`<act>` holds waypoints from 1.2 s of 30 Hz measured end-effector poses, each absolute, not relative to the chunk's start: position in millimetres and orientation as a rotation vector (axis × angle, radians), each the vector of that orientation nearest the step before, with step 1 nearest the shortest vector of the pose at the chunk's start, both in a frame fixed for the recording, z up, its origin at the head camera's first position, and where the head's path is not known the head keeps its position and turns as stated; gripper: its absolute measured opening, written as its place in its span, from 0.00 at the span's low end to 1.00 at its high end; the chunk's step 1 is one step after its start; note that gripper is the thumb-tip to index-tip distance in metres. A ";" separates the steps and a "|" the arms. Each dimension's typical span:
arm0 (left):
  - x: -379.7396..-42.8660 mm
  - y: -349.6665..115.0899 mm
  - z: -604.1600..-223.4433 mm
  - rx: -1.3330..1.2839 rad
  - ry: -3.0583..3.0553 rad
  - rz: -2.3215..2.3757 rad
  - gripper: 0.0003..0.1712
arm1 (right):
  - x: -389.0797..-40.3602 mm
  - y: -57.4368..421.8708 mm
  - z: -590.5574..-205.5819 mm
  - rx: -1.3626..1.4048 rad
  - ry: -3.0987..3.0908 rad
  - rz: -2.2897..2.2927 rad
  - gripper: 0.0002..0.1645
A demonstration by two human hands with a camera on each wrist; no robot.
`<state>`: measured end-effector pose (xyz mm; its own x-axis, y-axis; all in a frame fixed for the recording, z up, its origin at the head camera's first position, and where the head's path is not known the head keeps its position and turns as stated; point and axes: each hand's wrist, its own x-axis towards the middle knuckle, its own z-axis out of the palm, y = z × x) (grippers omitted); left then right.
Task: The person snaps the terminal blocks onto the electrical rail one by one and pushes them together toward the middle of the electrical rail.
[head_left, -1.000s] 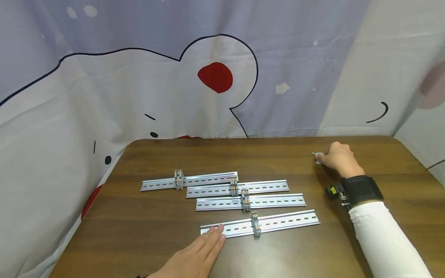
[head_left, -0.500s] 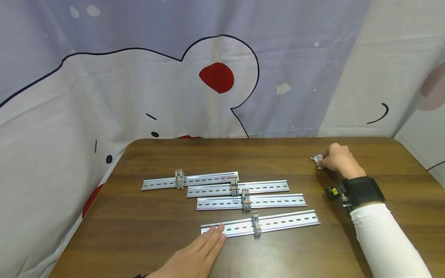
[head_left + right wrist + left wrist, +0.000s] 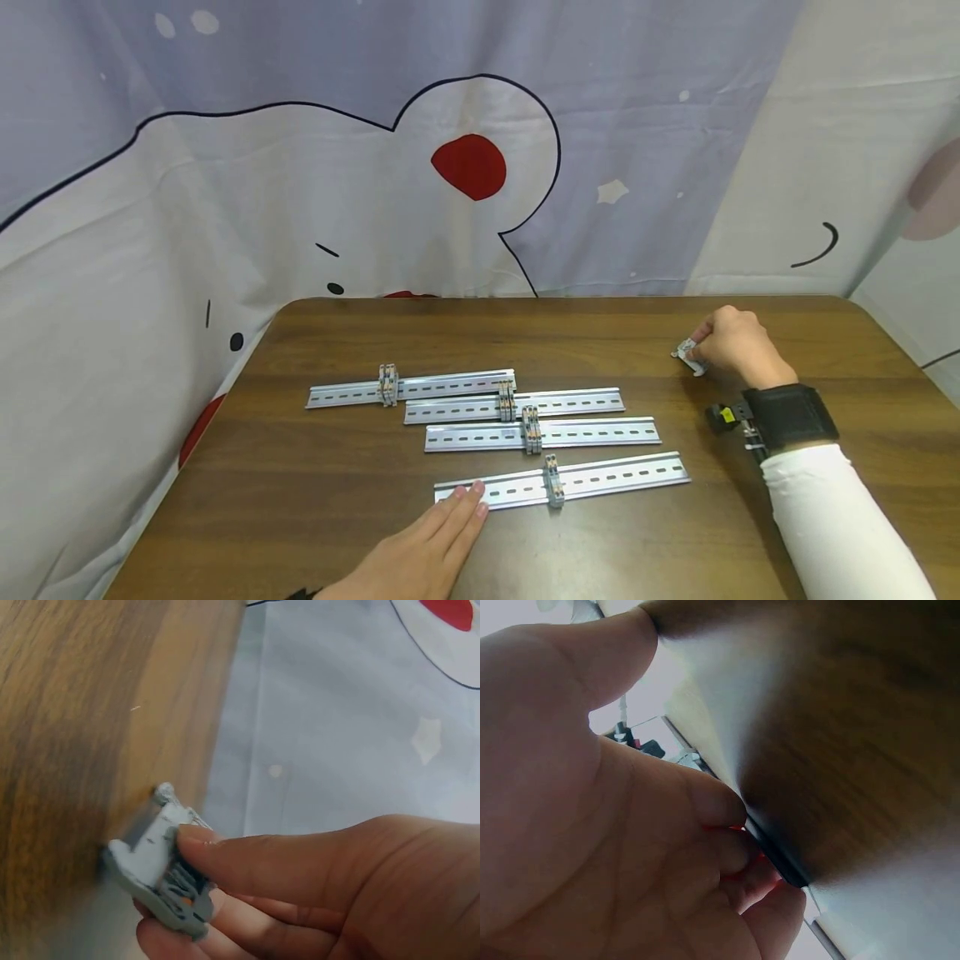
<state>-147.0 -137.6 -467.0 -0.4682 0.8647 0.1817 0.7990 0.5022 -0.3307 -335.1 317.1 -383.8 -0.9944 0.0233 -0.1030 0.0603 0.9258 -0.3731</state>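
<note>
My left hand (image 3: 420,550) lies with straight fingers on the left end of the nearest slotted metal DIN rail (image 3: 622,478). A grey terminal block (image 3: 553,482) sits across that rail near its middle. At the far right of the table, my right hand (image 3: 738,346) pinches another grey terminal block (image 3: 691,357) between thumb and fingers. In the right wrist view this terminal block (image 3: 154,859) is tilted, with the thumb on its flat side and the fingers beneath. The left wrist view shows the palm and the fingertips at the rail's edge.
Three more DIN rails lie behind: a third-row rail (image 3: 600,432), a second-row rail (image 3: 570,403) and the farthest rail (image 3: 450,385). Each bears grey terminal blocks, such as the far pair (image 3: 387,385). A printed curtain hangs behind the wooden table (image 3: 300,500).
The terminal block in my right hand has turned and come slightly nearer, showing more of its side. My left hand stays on the nearest rail.
</note>
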 end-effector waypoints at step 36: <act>-145.6 -137.8 -458.3 -1.460 -2.537 0.347 0.58 | -242.0 268.6 -362.6 -0.344 2.949 -0.496 0.13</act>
